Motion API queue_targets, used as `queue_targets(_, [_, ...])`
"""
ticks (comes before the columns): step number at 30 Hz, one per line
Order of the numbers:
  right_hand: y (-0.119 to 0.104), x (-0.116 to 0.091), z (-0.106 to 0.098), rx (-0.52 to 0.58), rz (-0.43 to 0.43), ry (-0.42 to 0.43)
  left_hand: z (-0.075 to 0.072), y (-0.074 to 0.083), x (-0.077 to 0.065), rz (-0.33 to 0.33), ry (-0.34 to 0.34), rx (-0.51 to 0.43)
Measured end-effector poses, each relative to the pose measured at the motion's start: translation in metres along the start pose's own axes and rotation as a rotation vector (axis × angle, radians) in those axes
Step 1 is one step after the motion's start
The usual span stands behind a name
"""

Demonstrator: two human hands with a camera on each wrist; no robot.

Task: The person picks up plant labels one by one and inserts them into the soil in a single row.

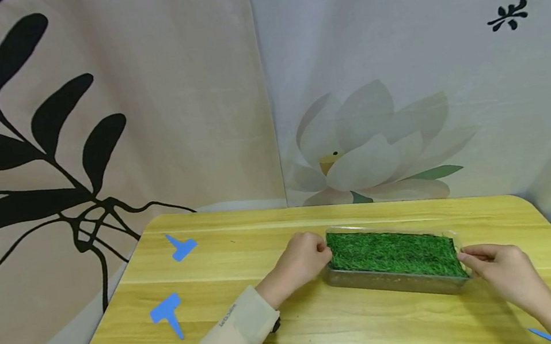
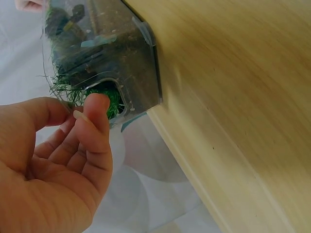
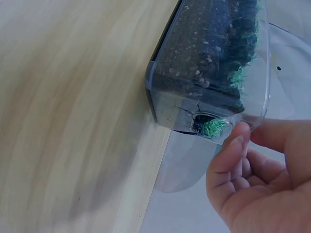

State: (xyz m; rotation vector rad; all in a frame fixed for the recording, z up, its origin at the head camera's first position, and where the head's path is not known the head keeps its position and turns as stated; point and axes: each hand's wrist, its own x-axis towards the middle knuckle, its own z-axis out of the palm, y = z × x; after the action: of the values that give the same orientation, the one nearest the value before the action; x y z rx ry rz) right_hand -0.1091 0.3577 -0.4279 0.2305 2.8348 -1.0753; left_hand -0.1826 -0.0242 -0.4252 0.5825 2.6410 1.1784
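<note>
A clear plastic box (image 1: 394, 282) stands on the table, its lower part filled with brown, soil-like material and a green artificial grass mat (image 1: 396, 254) over it. Both end walls have a cut-out with grass showing through. At the left end, my left hand (image 1: 303, 256) pinches the box's upper edge between thumb and fingers, with grass blades (image 2: 65, 87) close to the fingertips. My right hand (image 1: 504, 267) pinches the rim at the opposite end, its thumb (image 3: 238, 141) beside the cut-out (image 3: 200, 124).
Two blue T-shaped tags, one farther back (image 1: 182, 247) and one nearer (image 1: 167, 313), lie on the left of the wooden table (image 1: 298, 343). Part of a blue piece (image 1: 541, 335) shows by the right forearm. A printed curtain (image 1: 191, 90) hangs behind the table.
</note>
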Motion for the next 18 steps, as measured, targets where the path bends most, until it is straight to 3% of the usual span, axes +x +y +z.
queue_targets(18, [-0.015,-0.005,0.012,0.058,-0.002,-0.039,-0.015,-0.011,-0.017,0.025,0.013,0.002])
